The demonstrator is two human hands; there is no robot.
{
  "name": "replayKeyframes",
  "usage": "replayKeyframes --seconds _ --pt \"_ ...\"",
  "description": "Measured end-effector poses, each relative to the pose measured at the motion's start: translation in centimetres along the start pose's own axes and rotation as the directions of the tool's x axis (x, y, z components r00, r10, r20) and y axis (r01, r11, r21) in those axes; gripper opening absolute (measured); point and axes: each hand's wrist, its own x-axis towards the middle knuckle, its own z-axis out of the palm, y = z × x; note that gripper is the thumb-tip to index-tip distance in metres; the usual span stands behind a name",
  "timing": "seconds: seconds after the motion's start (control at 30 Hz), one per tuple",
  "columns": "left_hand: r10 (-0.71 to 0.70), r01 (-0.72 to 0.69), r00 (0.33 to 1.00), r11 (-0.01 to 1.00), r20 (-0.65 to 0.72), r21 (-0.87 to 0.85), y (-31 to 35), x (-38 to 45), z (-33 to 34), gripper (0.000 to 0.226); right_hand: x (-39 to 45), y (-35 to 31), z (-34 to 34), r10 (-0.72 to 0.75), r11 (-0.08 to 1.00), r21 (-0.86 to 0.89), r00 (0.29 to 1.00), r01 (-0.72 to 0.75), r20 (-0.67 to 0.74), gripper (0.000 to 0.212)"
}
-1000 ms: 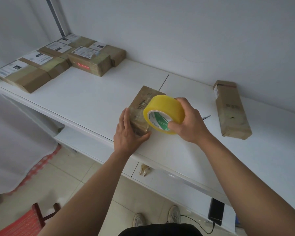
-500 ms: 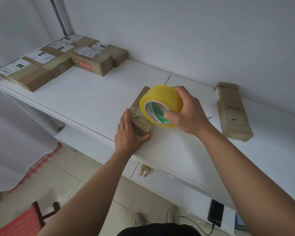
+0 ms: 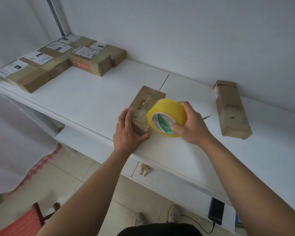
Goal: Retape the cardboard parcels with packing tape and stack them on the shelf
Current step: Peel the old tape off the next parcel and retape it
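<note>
I see the left hand (image 3: 126,133) gripping the near end of a small cardboard parcel (image 3: 146,106) lying on the white desk (image 3: 92,99) near its front edge; fingers run along the left side, thumb hooks the near right corner. The hand covers the parcel's near end face, so I cannot read the state of its seam there. Glossy tape already on the top blurs the black handwriting.

The right hand (image 3: 192,125) holds the yellow packing tape roll (image 3: 167,116), thumb in the core, fingers over the outer rim, roll just right of the parcel and touching or nearly touching it. A clear strip seems to run from roll to parcel corner; too transparent to be sure.

A long parcel (image 3: 232,109) lies far right by the wall. A pointed grey tip (image 3: 207,116) pokes out behind the right hand; the rest is hidden, I cannot identify it.

Six labelled parcels (image 3: 58,63) sit grouped at the far left. A black phone (image 3: 216,213) with a cable lies low right, partly cut off.
</note>
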Motion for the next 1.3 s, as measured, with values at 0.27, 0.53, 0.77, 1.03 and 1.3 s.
replayKeyframes --seconds 0.27,0.53,0.77,1.03,1.3 --pt "0.003 -0.003 1.0 1.0 0.005 0.007 0.1 0.0 -0.1 0.108 -0.9 1.6 0.5 0.022 0.999 0.03 0.999 -0.023 0.047 0.051" --pt "0.101 -0.093 0.993 0.988 -0.062 0.12 -0.2 0.0 -0.1 0.106 -1.5 3.1 1.0 0.054 0.995 0.083 0.997 -0.058 0.048 0.05" --pt "0.352 -0.318 0.936 0.86 -0.012 0.399 -0.9 1.0 -0.5 0.09 -2.1 4.7 2.2 0.103 0.989 0.105 0.994 -0.107 0.041 0.052" --pt "0.569 -0.581 0.804 0.686 0.173 0.439 -0.6 2.5 -0.6 0.089 -2.4 6.6 3.4 0.156 0.973 0.167 0.987 -0.162 0.049 0.051" --pt "0.546 -0.632 0.772 0.604 0.326 0.485 -0.3 3.0 -2.1 0.103 -3.2 8.3 5.3 0.212 0.944 0.244 0.975 -0.223 0.072 0.059"
